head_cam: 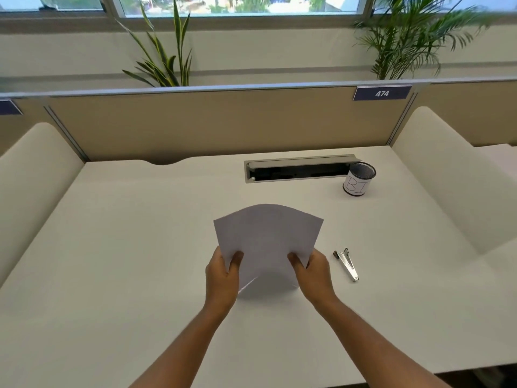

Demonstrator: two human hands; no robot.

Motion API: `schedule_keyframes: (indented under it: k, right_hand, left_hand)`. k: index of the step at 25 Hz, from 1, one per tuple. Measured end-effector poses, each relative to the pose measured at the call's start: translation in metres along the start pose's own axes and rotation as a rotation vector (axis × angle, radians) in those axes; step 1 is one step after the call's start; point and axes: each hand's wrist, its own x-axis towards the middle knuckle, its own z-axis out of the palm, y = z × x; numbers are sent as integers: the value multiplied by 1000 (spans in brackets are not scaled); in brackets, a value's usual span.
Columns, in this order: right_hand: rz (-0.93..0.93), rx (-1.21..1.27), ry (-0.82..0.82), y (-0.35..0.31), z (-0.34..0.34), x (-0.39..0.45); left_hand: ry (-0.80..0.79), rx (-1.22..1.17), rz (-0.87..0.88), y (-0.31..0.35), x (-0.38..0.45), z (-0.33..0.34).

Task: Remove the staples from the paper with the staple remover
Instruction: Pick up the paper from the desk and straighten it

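Observation:
A white sheaf of paper (pixel 267 239) is held up above the white desk (pixel 140 247), bowed and tilted away from me. My left hand (pixel 222 278) grips its lower left edge, thumb on the front. My right hand (pixel 312 271) grips its lower right edge the same way. No staples show on the side facing me. The metal staple remover (pixel 347 264) lies flat on the desk just right of my right hand, apart from it.
A mesh pen cup (pixel 359 179) with a paper label stands at the back right, beside an open cable tray (pixel 299 170) sunk in the desk. Beige partitions wall the back, and rounded white dividers stand at both sides.

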Motion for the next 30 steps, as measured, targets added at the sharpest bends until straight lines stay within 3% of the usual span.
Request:
schedule_keyframes:
  k: [4,7,9,11,13,16,17,19,21,27,30]
  right_hand:
    - [-57,112,118,-18,-17,3]
    - [-373,-157,272,-40,-41,20]
    - [-558,-417,166,-53,-49,34]
    - [-523,-441,-62,-60,-46,41]
    - [-422,-309,-176,-55,-44,43]
    - [-205,-85,-119,-32,-47,34]
    - [-145,-3,-109,-25,-50,28]
    - [-65,112,-89,-14,-52,19]
    - [-34,178,-81,-6,-50,14]
    - [48,206,64,17,-31,11]
    - [93,42,2,40,-16,12]
  left_hand:
    - [8,271,169,16,15,-9]
    - [-108,528,355,32,35,-29]
    - [-200,688,425,42,41,-34]
    - [-234,800,524,52,40,-32]
    - [-94,838,597,49,38,-32]
    - [320,714,399,25,41,-52]
    - [320,530,274,16,43,-60]
    - [70,75,42,2,41,-70]
    - [-161,-171,-107,-5,39,-68]
    - [17,-110,-69,-19,22,-53]
    - [-5,-36,-118,-40,11,-47]
